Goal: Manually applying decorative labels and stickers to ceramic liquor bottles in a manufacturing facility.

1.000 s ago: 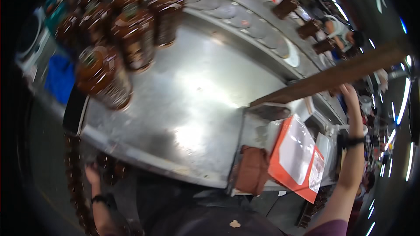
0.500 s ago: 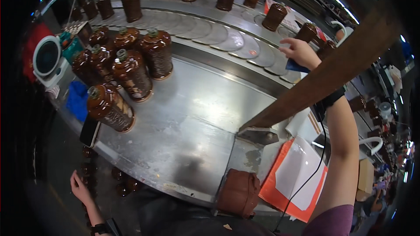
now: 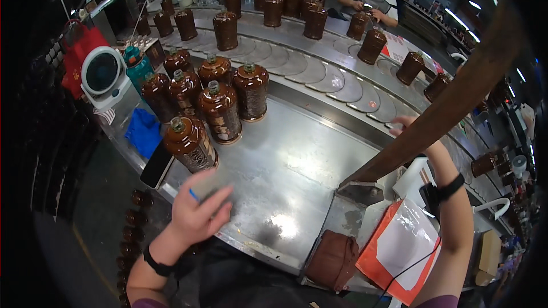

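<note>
My left hand (image 3: 200, 211) is over the near edge of the metal worktop, open with fingers apart and nothing held; a small blue patch shows on one finger. Just beyond its fingertips stands the nearest brown glossy bottle (image 3: 191, 145), upright. Behind it several similar bottles stand close together, among them one brown bottle (image 3: 221, 115) and another at the right of the group (image 3: 251, 94). My right hand (image 3: 403, 125) reaches toward the near side of the conveyor, partly hidden behind the slanted brown beam (image 3: 428, 117). Its visible fingers are apart and hold nothing that shows.
A conveyor of overlapping round plates (image 3: 325, 77) curves along the far side, with brown bottles beyond. A phone (image 3: 157, 166), blue cloth (image 3: 144, 132) and round white-rimmed fan (image 3: 104, 73) are left. A brown pouch (image 3: 331, 259) and orange-and-white packet (image 3: 399, 245) lie right. Another person works opposite.
My left hand has risen from beside the worktop to above its near edge by the bottles. My right hand has drawn back from the conveyor, behind the beam. The view has shifted.
</note>
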Demonstrator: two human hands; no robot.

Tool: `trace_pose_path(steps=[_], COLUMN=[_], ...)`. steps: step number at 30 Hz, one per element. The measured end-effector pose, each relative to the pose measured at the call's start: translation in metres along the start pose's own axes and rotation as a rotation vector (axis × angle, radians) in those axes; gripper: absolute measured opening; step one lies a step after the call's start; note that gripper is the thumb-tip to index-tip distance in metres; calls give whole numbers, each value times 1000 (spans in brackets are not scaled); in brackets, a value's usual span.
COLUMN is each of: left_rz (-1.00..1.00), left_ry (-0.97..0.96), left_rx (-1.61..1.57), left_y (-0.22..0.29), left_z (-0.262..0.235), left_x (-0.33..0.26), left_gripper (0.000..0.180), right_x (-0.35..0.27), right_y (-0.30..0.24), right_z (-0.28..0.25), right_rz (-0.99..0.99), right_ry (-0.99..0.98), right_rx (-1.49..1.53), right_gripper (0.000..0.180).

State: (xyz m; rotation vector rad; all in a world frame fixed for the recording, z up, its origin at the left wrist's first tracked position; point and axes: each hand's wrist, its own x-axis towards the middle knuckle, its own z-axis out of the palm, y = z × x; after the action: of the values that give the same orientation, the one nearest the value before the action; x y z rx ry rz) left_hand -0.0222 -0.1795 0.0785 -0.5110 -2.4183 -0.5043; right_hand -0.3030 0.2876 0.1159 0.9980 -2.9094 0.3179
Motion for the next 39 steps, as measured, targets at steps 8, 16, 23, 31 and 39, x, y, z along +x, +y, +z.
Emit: trace_pose_path(steps=[8,16,23,31,39], left_rz=[128,-337,-409,-397,-281], left_ry=[51,-398,-420,-470,-341], left_rx=[78,474,597,606,512], left_y=[-96,-223,-264,-291,-296], left_z=[30,125,139,177,175], left_x=[193,334,329,348,351], left_gripper=[37,60,62,80,55], right_x=[-133,-309,-372,-392,-388], right_y=[-79,-169,-211,-222,-220], right_z=[-38,-41,-22,11,14], right_rz=[387,776,1050,1247,1250], right_ry=[20,-85,37,190,170], right_rx=[385,397,545,747,771], right_gripper=[26,27,26,24,24])
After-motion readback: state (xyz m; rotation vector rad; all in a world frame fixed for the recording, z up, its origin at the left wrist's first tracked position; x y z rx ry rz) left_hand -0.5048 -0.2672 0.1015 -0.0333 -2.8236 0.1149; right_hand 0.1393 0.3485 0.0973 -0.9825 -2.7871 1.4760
